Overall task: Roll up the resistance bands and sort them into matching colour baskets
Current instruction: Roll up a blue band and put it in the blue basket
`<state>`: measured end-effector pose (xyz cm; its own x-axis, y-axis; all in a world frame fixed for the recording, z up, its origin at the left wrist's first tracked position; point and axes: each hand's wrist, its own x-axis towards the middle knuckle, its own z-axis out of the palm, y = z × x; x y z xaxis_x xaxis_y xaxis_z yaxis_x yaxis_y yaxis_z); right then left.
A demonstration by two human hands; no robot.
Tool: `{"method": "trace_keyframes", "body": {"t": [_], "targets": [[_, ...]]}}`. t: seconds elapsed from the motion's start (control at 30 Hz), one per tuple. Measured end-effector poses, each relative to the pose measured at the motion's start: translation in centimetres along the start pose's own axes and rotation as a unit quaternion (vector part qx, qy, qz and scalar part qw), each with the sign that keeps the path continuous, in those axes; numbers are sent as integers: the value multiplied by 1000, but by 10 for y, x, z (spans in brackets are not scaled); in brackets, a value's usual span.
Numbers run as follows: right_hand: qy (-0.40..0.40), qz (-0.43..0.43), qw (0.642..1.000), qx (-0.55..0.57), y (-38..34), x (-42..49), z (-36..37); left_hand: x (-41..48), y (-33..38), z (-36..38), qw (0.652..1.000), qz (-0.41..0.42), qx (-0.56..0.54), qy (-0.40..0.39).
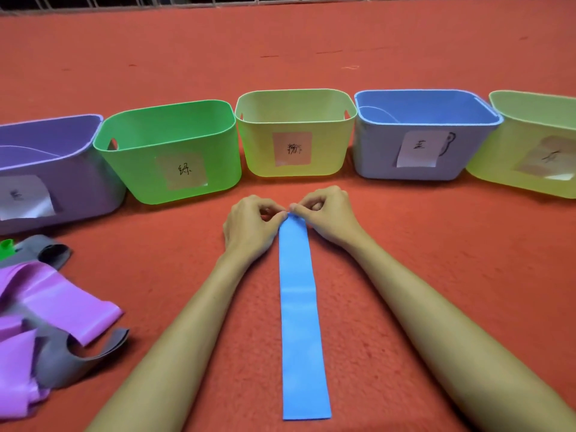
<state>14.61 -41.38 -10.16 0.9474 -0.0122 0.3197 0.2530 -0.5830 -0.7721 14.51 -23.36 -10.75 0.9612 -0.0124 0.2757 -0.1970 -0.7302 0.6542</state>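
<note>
A blue resistance band (pixel 300 316) lies flat on the red carpet, running straight away from me. My left hand (pixel 251 226) and my right hand (pixel 324 213) meet at its far end, and both pinch that edge with curled fingers and thumbs. Beyond the hands stands a row of labelled baskets: purple (pixel 71 188), green (pixel 174 126), yellow (pixel 324 98), blue (pixel 374 169) and another yellow one (pixel 505 169) at the far right.
A loose heap of bands lies at the lower left: purple ones (pixel 59 304), grey ones (pixel 78 363) and a bit of green (pixel 7 246). Red carpet (pixel 436 260) stretches around the blue band and behind the baskets.
</note>
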Motion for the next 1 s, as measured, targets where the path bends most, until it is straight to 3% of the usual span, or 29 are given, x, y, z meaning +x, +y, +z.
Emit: {"method": "trace_keyframes", "body": {"t": [0.2,0.73,1.0], "targets": [[-18,22,999,18,-1,-2,-1,-3,-2,-5,998,-7,-68,-6],[-30,53,998,5,-9,-6,-7,-3,-3,-5,998,-10,-58,-17],[-31,19,998,-43,-2,-6,-4,-4,-5,-6,997,-3,-75,-14]]}}
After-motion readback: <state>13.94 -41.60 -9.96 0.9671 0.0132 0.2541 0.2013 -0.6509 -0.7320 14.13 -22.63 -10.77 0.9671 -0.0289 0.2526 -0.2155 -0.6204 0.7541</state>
